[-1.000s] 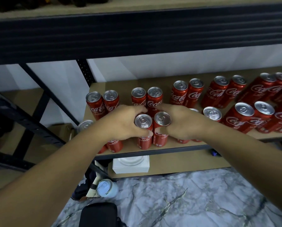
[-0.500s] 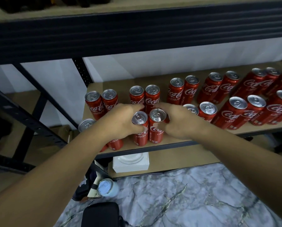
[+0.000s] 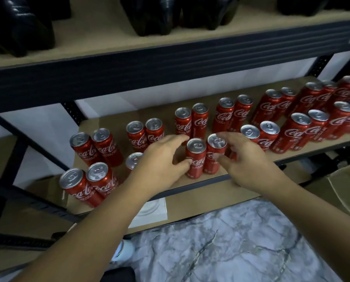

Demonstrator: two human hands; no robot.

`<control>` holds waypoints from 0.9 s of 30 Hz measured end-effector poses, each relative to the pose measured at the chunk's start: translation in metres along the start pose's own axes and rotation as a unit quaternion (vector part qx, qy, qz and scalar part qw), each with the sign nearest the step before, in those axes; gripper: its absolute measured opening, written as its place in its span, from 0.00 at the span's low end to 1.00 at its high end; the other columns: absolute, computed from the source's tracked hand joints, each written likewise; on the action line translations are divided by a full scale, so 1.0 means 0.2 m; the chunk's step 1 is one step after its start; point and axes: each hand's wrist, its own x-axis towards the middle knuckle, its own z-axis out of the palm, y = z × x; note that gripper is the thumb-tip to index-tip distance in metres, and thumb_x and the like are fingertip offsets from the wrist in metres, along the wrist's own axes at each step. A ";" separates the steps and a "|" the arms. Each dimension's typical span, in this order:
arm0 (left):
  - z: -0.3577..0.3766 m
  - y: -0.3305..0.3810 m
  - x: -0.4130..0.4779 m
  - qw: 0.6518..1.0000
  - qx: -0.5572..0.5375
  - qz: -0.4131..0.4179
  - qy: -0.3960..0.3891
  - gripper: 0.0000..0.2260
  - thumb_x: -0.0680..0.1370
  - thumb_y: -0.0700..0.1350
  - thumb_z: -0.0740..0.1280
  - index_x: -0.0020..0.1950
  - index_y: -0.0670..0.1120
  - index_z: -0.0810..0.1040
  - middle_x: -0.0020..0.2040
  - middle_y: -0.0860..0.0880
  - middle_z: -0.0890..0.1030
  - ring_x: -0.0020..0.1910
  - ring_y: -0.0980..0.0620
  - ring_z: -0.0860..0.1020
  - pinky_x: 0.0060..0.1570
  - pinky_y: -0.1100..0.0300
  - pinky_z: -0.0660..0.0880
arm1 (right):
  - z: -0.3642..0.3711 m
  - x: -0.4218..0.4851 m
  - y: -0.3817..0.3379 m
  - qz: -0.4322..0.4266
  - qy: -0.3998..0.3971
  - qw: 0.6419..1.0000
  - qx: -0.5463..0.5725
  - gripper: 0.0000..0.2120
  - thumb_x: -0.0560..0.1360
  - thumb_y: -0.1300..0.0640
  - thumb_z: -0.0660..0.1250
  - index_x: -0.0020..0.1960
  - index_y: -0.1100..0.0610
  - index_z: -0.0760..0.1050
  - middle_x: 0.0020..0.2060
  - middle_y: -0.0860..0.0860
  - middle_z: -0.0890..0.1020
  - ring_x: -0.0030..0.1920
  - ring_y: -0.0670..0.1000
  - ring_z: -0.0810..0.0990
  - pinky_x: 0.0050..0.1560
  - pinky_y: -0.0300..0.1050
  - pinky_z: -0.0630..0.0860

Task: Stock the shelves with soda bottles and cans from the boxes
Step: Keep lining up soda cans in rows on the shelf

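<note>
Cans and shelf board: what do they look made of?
Cans: likely aluminium; glossy red printed bodies, bare silver lids with pull tabs.
Shelf board: looks like particleboard or MDF; matte tan, no visible grain.

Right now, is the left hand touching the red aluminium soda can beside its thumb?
Cannot tell. Head view: the left hand has its thumb at the red aluminium soda can, perhaps only overlapping it.

A dark metal rack [image 3: 170,64] with tan boards stands against a white wall [image 3: 44,129]. The floor [image 3: 231,251] is grey veined marble, dimly lit.
</note>
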 end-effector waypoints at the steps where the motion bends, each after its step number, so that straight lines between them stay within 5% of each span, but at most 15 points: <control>1: 0.04 0.03 0.04 1.000 0.003 -0.001 -0.001 0.29 0.78 0.53 0.72 0.78 0.56 0.68 0.76 0.56 0.70 0.73 0.54 0.69 0.69 0.62 0.66 | -0.02 0.02 0.04 0.009 -0.003 1.000 0.001 0.28 0.79 0.56 0.72 0.76 0.52 0.68 0.72 0.48 0.72 0.71 0.48 0.72 0.65 0.37 0.66; 5: 0.15 0.11 0.14 0.997 0.033 -0.054 -0.033 0.38 0.77 0.54 0.73 0.82 0.55 0.58 0.81 0.54 0.63 0.77 0.51 0.64 0.72 0.56 0.65 | -0.02 0.12 0.15 0.017 -0.048 0.999 0.009 0.31 0.78 0.57 0.73 0.77 0.50 0.64 0.70 0.48 0.74 0.70 0.50 0.73 0.65 0.40 0.68; 9: 0.25 0.16 0.20 0.993 0.060 -0.088 -0.045 0.36 0.77 0.54 0.73 0.81 0.53 0.59 0.78 0.51 0.67 0.75 0.47 0.68 0.68 0.54 0.69 | 0.01 0.21 0.23 0.011 -0.088 0.995 0.049 0.32 0.78 0.57 0.72 0.77 0.46 0.63 0.69 0.47 0.77 0.69 0.48 0.75 0.70 0.50 0.73; 15: 0.28 0.12 0.21 0.995 0.031 -0.092 -0.009 0.28 0.78 0.50 0.74 0.76 0.53 0.71 0.72 0.52 0.75 0.69 0.51 0.74 0.63 0.60 0.69 | -0.01 0.25 0.30 -0.003 -0.104 0.992 0.072 0.25 0.78 0.59 0.73 0.71 0.46 0.70 0.61 0.44 0.81 0.63 0.46 0.78 0.66 0.45 0.76; 27: 0.30 0.10 0.20 0.995 -0.016 -0.097 -0.009 0.28 0.77 0.51 0.75 0.76 0.56 0.72 0.73 0.56 0.75 0.68 0.54 0.75 0.65 0.53 0.77 | -0.04 0.25 0.35 -0.021 -0.122 0.989 0.082 0.26 0.78 0.57 0.73 0.72 0.47 0.69 0.62 0.43 0.80 0.63 0.44 0.78 0.59 0.35 0.74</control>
